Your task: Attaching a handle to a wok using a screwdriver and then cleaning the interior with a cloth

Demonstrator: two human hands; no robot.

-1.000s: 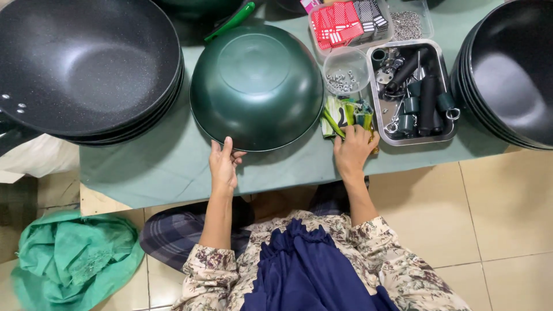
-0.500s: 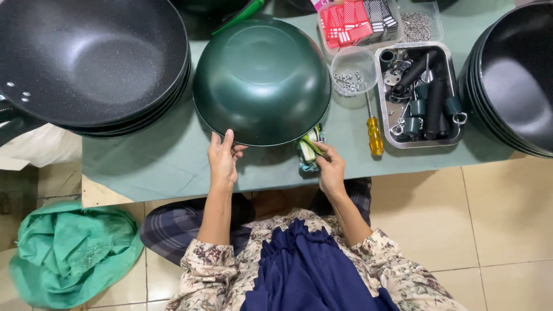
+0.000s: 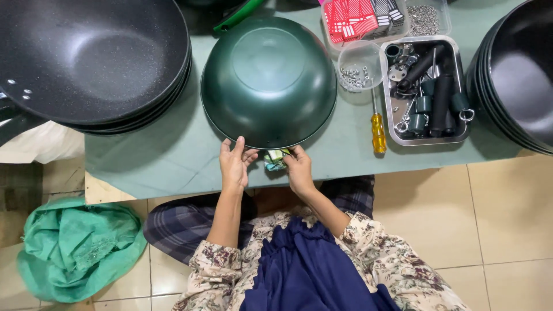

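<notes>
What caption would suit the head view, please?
Both hands, left hand and right hand, at the rim of an upturned green wok.

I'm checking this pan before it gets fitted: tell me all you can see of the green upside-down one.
The green pan lies upside down on the green table cover, its flat round base up. It looks like glossy dark-green coated metal, deep and rounded. The left hand and right hand touch its near rim, beside a small green part.

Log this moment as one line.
left hand: on green wok rim | right hand: holds small green part | screwdriver: idle
</notes>
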